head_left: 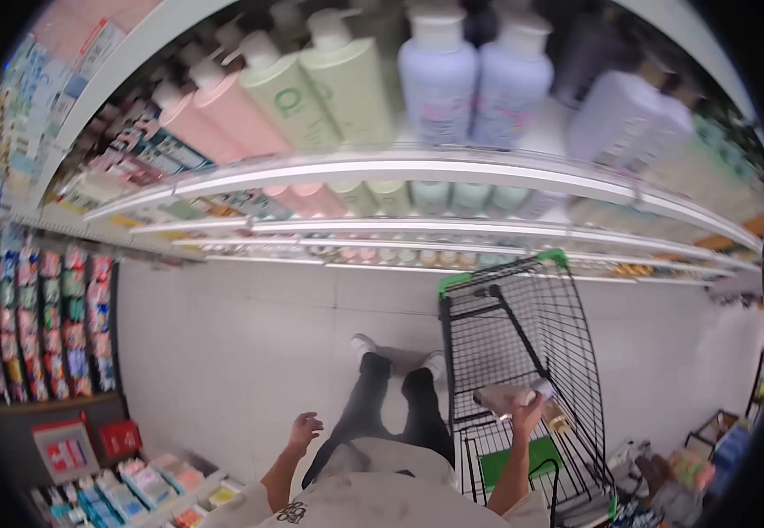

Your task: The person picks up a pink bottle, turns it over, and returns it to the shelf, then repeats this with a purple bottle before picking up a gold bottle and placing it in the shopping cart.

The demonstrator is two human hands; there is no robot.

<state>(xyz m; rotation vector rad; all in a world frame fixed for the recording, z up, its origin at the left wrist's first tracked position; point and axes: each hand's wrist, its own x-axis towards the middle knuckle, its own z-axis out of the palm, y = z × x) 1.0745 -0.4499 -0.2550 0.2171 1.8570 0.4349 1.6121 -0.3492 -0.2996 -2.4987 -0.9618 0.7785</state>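
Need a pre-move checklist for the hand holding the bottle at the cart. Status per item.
1. Grip: right hand closed round the bottle: ok.
2. Position: bottle held over the basket of the cart: ok.
3. What lies in the basket under the bottle: cannot tell, blurred.
4. Spare hand: left hand open, holding nothing: ok.
5. Cart upright, beside the person's right leg: ok.

Blur hides what item (pixel 501 398) the right hand (pixel 527 415) holds and the labels on the shelf bottles (pixel 439 84).
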